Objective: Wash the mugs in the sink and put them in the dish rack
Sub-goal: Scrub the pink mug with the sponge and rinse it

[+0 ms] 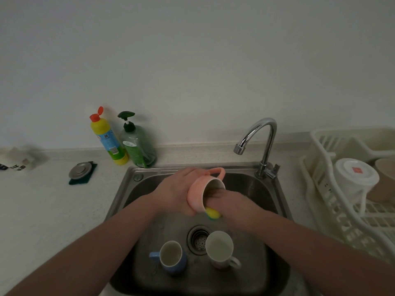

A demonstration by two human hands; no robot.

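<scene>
Faucet (259, 144) btwn sink (277, 195) & dish rack (316, 189)

Pink mug (197, 194), blue mug (172, 256), white mug (220, 248). Yellow sponge (212, 213). Steel-grey sink (275, 195). Cream dish rack (333, 212). Yellow bottle (109, 142), red-capped; green pump bottle (139, 146). Speckled off-white tabletop (42, 210).

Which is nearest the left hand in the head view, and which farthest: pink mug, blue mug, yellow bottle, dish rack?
From the left hand:
1. Pink mug, gripped in it.
2. Blue mug, below on the sink floor.
3. Yellow bottle, back-left on the counter.
4. Dish rack, far right.
</scene>
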